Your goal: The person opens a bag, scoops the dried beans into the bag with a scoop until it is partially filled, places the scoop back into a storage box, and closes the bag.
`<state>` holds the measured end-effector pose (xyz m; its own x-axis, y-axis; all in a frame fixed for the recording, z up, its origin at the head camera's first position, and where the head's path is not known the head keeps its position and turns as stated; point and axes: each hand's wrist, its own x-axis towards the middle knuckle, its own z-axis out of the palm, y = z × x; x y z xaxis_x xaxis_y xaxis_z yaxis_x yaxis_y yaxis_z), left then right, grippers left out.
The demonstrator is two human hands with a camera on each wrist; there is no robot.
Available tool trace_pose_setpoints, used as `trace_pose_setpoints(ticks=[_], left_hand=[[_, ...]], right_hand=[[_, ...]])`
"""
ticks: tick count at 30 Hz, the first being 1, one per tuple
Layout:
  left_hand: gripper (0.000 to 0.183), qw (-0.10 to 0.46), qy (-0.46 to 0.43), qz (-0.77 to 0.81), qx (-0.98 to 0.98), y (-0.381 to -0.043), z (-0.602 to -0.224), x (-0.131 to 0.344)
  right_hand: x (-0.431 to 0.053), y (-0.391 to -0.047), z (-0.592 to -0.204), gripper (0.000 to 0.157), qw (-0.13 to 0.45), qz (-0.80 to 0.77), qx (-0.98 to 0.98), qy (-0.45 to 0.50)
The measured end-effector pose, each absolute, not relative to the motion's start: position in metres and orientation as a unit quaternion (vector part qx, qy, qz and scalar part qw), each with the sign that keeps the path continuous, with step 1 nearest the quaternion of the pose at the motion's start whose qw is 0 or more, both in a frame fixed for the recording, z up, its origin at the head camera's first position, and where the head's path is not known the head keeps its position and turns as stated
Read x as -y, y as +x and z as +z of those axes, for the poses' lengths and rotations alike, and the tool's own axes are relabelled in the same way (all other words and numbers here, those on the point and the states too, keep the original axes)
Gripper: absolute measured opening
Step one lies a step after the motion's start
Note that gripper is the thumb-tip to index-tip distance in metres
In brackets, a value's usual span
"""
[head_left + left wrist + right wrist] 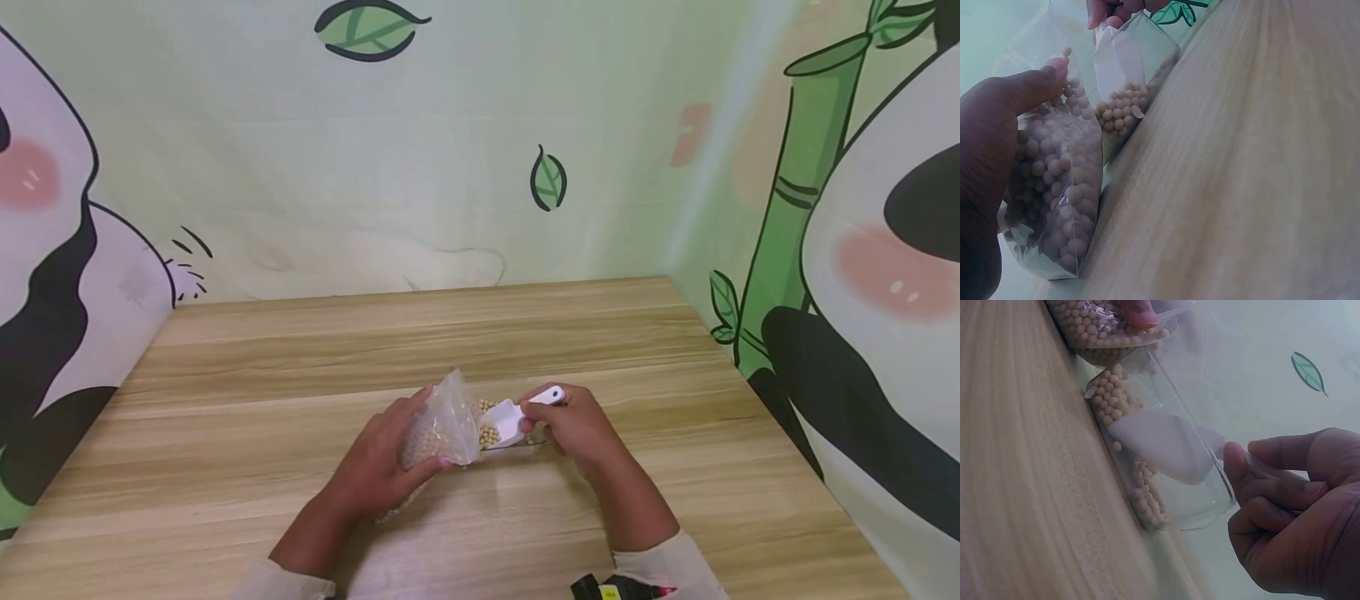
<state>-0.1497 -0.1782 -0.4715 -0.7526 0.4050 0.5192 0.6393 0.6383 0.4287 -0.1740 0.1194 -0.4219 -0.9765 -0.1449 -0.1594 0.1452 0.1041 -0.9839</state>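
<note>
A clear plastic bag [450,417] filled with small round beige balls [1054,175] is held by my left hand [378,467], its thumb pressed along the side and its mouth tilted rightward. Close by on the table stands a clear box-shaped container [1194,509], with more of the balls lying along its bottom. My right hand [581,429] pinches the handle of a white scoop [506,422] between thumb and fingers. The scoop's blade dips inside the container, down among the balls, as the right wrist view shows.
Both arms come over the front of a wood-grain table [315,358]. Behind and beside it hangs a pale green backdrop [480,125] with pandas, bamboo and leaves. A black strap device [618,587] sits at the right sleeve.
</note>
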Motion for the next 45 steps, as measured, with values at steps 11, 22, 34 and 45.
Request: trace_pose_setpoints(ticks=[11, 22, 34, 45], left_hand=[[0.096, 0.192, -0.295, -0.307, 0.884, -0.1489, -0.4689, 0.1774], [0.095, 0.191, -0.293, -0.311, 0.884, -0.1486, -0.469, 0.178], [0.095, 0.188, -0.291, -0.305, 0.887, -0.1489, -0.4693, 0.1772], [0.095, 0.187, -0.29, -0.305, 0.888, -0.149, -0.4712, 0.1774]], right_hand=[[-0.121, -0.1727, -0.4212, 0.026, 0.149, -0.653, -0.742, -0.03], [-0.1215, -0.1729, -0.4214, 0.026, 0.178, -0.627, -0.757, -0.053], [-0.1253, -0.1723, -0.4243, 0.029, 0.206, -0.653, -0.727, -0.047], [-0.1281, -0.1757, -0.4276, 0.033, 0.21, -0.695, -0.687, -0.033]])
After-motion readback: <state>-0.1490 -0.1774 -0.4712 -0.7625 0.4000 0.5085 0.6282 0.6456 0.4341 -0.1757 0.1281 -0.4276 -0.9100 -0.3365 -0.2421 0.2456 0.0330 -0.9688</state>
